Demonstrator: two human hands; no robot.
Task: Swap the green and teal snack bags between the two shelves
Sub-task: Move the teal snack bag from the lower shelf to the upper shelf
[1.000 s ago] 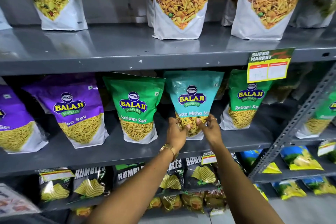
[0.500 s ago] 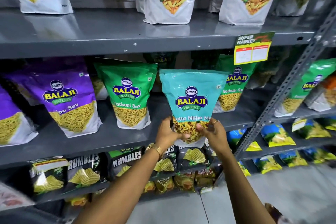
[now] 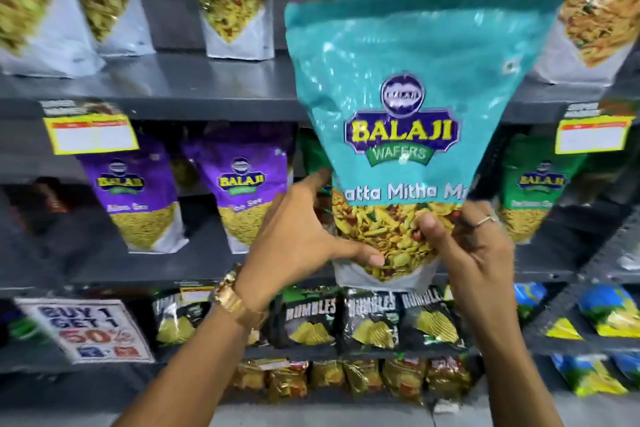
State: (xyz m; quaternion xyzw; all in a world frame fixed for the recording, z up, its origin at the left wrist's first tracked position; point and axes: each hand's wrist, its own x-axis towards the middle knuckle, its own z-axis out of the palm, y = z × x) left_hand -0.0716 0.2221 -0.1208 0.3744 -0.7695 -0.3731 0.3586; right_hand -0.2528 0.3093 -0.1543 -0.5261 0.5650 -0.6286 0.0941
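A large teal Balaji bag (image 3: 408,87) is held upright in the air in front of the shelves, off the middle shelf (image 3: 207,263). My left hand (image 3: 298,239) grips its lower left edge and my right hand (image 3: 467,246) grips its lower right corner. A green Balaji bag (image 3: 536,184) stands on the middle shelf to the right, and another green bag (image 3: 313,152) is mostly hidden behind the teal one. On the upper shelf (image 3: 207,87) stand teal-topped bags (image 3: 232,0), blurred.
Purple Balaji bags (image 3: 242,191) stand on the middle shelf at left. Orange bags (image 3: 595,10) sit on the upper shelf at right. Yellow price tags (image 3: 90,132) hang from the upper shelf's edge. Black Rumbles packs (image 3: 308,319) fill the shelf below, beside a promotion sign (image 3: 90,329).
Both hands have lifted the teal bag off the middle shelf and brought it up and toward me. The view has swung left and up.
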